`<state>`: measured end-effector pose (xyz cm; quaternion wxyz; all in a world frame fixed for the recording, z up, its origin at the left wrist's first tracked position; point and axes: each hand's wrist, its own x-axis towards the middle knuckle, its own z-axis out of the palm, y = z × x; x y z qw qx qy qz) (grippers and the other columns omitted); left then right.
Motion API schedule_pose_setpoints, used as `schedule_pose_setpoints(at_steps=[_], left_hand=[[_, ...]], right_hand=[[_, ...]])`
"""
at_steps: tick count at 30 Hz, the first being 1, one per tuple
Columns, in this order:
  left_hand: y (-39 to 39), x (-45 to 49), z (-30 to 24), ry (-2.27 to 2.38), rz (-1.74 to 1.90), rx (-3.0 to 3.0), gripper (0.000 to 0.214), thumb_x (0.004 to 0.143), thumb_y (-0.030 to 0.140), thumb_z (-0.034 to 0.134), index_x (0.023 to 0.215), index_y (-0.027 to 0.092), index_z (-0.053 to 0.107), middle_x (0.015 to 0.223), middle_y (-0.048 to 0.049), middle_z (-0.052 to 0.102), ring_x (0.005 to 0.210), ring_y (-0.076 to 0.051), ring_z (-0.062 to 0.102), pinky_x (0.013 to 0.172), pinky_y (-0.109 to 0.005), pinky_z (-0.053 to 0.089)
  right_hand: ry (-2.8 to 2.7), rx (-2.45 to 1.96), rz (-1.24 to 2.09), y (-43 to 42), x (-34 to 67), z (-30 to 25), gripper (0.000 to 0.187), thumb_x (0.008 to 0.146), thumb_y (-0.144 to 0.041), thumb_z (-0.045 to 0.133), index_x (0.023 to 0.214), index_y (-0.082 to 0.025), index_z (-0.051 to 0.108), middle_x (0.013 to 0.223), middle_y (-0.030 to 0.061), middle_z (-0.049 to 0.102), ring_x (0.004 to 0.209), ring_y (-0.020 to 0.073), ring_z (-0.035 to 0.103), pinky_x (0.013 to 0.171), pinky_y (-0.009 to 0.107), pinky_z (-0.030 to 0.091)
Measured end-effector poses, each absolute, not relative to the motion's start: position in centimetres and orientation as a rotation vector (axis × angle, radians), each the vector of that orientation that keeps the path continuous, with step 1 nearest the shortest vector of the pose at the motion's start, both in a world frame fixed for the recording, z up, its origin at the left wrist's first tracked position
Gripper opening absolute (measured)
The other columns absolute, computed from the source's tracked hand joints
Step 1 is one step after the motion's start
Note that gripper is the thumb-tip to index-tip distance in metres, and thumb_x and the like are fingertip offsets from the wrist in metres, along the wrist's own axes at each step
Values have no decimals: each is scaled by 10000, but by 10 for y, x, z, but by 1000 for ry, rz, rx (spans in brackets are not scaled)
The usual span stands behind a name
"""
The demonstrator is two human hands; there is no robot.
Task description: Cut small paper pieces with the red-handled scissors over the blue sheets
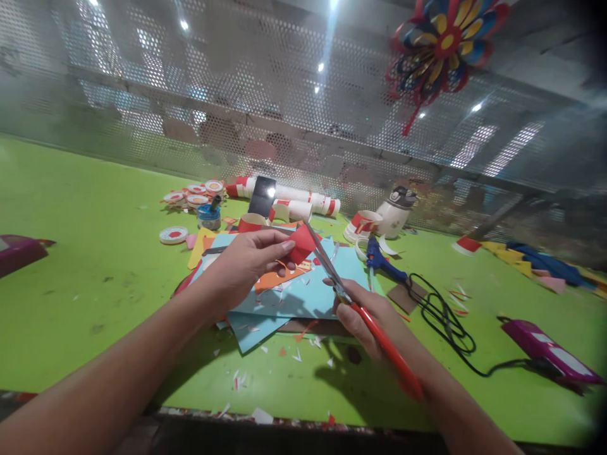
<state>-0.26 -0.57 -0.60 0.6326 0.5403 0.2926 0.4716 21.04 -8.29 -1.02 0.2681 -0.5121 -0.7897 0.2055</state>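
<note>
A small piece of red paper (302, 245) is pinched in the fingers of my left hand (253, 259). My right hand (363, 313) grips a pair of scissors with red handles (386, 344). The metal blades point up and away, their tips close to the red paper's right edge; whether they touch it I cannot tell. Below both hands lies a stack of light blue paper (303, 297), with an orange paper piece (270, 281) and small scraps on top.
A blue glue gun (382, 260) with a looped black cord lies at the right, near a purple power strip (552, 351). Behind the paper are a white tube (289, 193), a black phone (262, 197), a paper cup (363, 225) and a blue jar (209, 216). Scraps litter the green table (118, 316).
</note>
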Motion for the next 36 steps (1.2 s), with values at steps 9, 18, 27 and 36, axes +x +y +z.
schedule_pose_setpoints(at_steps=[9, 18, 27, 36], left_hand=[[-7, -2, -7, 680, 1065, 1252, 181, 739, 302, 698, 803, 134, 679, 749, -32, 622, 663, -114, 542, 635, -258, 417], [-6, -3, -9, 677, 1034, 1300, 182, 753, 323, 683, 790, 145, 698, 707, -21, 611, 634, -111, 517, 629, -261, 389], [-4, -3, -10, 687, 1036, 1283, 157, 750, 314, 690, 757, 157, 684, 691, -5, 594, 636, -104, 516, 636, -256, 373], [-3, -6, -9, 699, 1045, 1352, 221, 721, 298, 713, 885, 150, 694, 763, -28, 620, 649, -112, 493, 632, -271, 365]], right_hand=[[-2112, -1370, 531, -82, 208, -11, 416, 910, -518, 407, 1028, -157, 577, 779, 32, 602, 669, 171, 523, 594, 273, 413], [-2128, -1343, 564, -84, 211, -9, 352, 935, -471, 399, 1026, -177, 570, 858, 42, 634, 772, 195, 580, 655, 277, 440], [-2109, -1296, 608, -86, 208, -6, 347, 928, -420, 432, 1114, -154, 556, 918, 59, 647, 797, 198, 594, 692, 276, 454], [-2124, -1319, 619, -86, 209, -5, 355, 940, -429, 403, 1109, -155, 552, 875, 43, 627, 758, 183, 568, 669, 266, 443]])
